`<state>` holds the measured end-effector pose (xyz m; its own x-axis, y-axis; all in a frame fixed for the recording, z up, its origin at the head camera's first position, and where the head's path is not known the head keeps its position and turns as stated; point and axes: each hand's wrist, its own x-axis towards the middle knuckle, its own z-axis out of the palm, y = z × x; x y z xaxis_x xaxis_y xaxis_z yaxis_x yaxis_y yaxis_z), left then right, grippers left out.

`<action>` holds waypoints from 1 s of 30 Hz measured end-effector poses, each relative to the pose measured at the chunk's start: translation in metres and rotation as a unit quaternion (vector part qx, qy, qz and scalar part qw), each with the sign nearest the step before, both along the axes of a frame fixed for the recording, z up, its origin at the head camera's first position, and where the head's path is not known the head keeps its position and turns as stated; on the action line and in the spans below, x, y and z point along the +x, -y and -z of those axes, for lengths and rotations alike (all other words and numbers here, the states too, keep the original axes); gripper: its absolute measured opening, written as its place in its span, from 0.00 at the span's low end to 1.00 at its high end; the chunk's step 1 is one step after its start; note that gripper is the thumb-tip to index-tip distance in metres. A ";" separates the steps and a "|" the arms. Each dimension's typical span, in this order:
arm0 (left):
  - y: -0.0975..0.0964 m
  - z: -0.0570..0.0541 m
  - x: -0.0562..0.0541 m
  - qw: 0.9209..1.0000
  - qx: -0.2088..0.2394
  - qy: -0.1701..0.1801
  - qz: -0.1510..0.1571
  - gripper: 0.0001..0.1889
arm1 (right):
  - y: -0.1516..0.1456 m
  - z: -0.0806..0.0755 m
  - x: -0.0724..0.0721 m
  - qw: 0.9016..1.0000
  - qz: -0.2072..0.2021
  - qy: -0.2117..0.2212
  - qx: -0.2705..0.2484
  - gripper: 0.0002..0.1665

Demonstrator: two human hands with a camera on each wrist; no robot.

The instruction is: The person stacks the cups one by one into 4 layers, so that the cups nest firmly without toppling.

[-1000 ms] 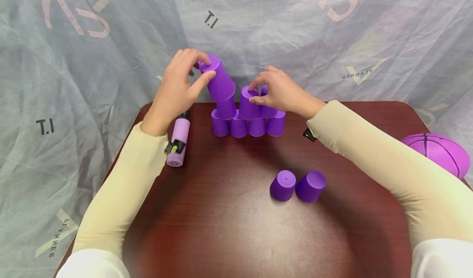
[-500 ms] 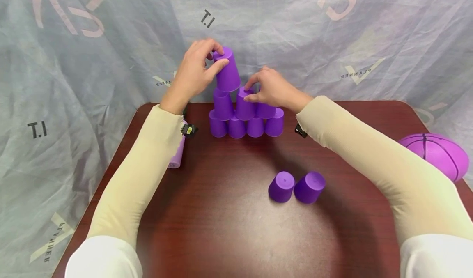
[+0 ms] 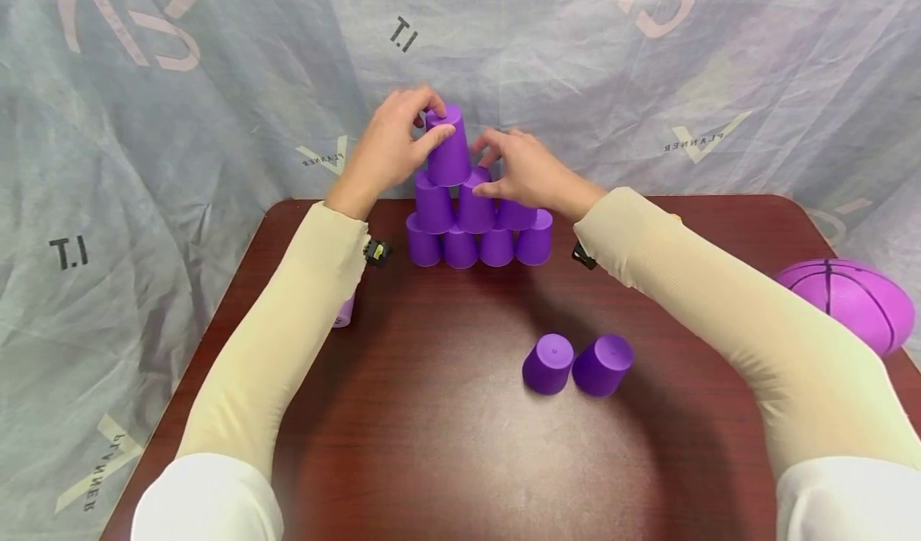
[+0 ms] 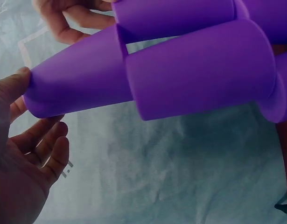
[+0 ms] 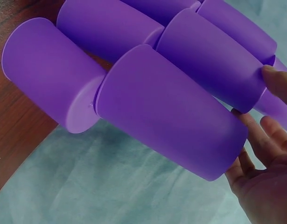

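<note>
My left hand pinches an upside-down purple cup near its closed end. That cup's rim sits across the left and middle cups of the second row, as the left wrist view also shows at the lower cup. My right hand is at the second row's middle cup, its thumb touching the closed end and its fingers parted. The second row's right cup is partly behind this hand. Beneath stands a bottom row of several upside-down cups.
Two more upside-down purple cups, one left and one right, stand nearer on the brown table. A lavender cylinder is mostly hidden by the left sleeve. A pink-purple ball lies at the right edge. Grey cloth hangs behind.
My left hand has carried its cup rightward, straightened it and lowered it onto the second row. My right hand has loosened at the middle cup, its index finger lifting away.
</note>
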<state>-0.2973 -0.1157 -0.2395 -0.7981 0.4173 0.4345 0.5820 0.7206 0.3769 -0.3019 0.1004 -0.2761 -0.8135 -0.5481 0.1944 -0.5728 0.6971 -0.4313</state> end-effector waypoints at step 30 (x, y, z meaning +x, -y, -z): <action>0.012 0.023 0.001 0.997 0.070 0.006 0.028 0.16 | -0.078 0.066 0.162 0.973 -0.208 -0.022 0.100 0.18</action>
<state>-0.2963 -0.1273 -0.2623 -0.7807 0.3977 0.4820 0.6150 0.6260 0.4796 -0.1399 0.1782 -0.3425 -0.5072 -0.8581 0.0802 -0.8378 0.4691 -0.2793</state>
